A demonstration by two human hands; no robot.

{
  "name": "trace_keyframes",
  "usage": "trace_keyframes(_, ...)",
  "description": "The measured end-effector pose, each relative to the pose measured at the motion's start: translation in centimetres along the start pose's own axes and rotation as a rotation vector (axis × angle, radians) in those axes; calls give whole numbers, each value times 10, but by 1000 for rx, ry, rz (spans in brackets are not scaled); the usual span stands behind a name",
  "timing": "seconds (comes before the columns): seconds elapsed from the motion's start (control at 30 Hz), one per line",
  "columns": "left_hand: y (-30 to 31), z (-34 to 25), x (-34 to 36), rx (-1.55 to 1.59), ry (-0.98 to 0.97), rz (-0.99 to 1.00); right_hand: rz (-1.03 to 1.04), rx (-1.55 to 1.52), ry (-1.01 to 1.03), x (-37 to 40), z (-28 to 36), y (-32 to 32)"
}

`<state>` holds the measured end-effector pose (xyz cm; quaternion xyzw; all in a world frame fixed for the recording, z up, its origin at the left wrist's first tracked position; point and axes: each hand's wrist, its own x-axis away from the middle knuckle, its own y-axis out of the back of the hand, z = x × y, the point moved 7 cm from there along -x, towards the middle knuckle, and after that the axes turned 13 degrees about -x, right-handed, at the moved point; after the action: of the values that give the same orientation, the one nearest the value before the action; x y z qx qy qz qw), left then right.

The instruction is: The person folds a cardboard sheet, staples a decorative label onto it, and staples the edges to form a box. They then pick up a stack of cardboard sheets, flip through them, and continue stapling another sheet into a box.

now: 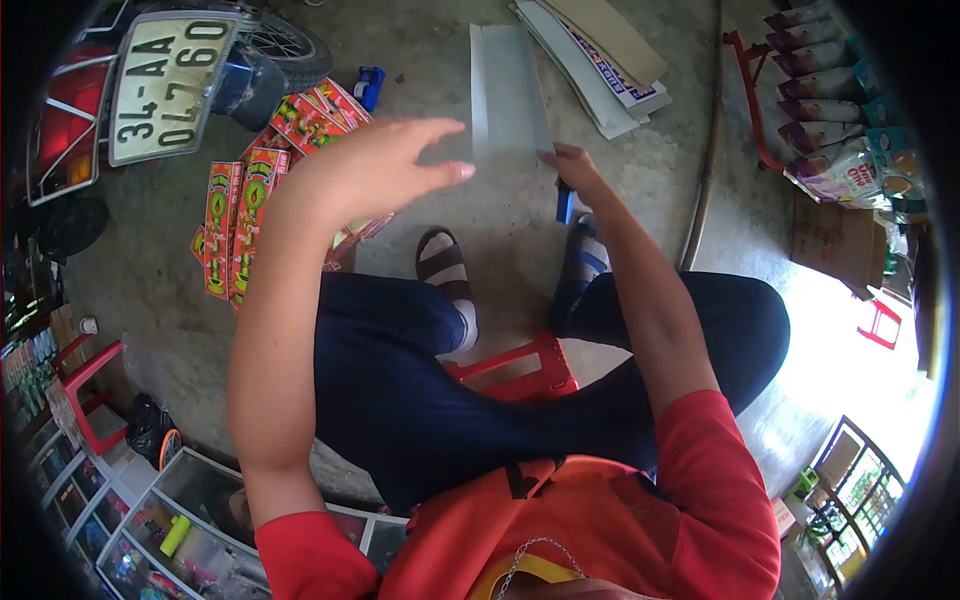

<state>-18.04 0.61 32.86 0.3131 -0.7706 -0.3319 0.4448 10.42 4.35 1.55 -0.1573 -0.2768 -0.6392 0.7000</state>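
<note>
Over concrete floor (150,270), right hand (572,168) pinches grey sheet (510,95) (left hand (375,165) flat, open).

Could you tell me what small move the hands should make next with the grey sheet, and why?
Probably bring the left hand down flat onto the sheet to steady it: the right hand pinches only its near corner, while the left hand is open at the near edge with no clear grip.

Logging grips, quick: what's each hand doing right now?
Left hand: open, fingers flat, fingertips at the grey sheet edge.
Right hand: closed on the grey sheet's lower corner; whether it also holds the blue object cannot be told.
</note>
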Motion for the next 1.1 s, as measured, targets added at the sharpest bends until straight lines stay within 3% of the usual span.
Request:
trace_keyframes(0.03,2,7,-1,16,22,-8,10,-14,42,2,27,-3)
trace_keyframes(0.13,21,29,-10,88,11,-311,66,-26,142,17,117,-6)
trace_keyframes(0.27,52,35,-7,401,48,-568,148,14,282,65,230,-4)
trace_keyframes(0.37,51,48,-13,361,92,-605,197,38,315,96,270,1)
trace_keyframes(0.4,49,49,-18,339,100,-596,150,63,310,91,267,3)
trace_keyframes(0.5,11,47,-63,633,128,-322,-58,89,358,78,228,-2)
trace_keyframes(0.57,-31,62,-102,366,218,-271,-116,104,327,64,191,-18)
trace_keyframes(0.67,-47,38,-68,-211,210,-46,-104,68,186,52,115,-48)
trace_keyframes(0.7,-50,34,-56,-251,209,86,-93,45,132,48,91,-53)
trace_keyframes(0.8,-65,43,-54,-393,136,154,-134,190,44,34,27,-56)
trace_keyframes(0.9,-72,36,-60,-227,73,116,-166,153,-71,36,-1,-43)
trace_keyframes(1.0,-96,26,-91,-102,-1,190,-339,277,61,-2,-28,-23)
trace_keyframes(1.1,-124,18,-127,-338,0,266,-405,226,68,-24,-34,-13)
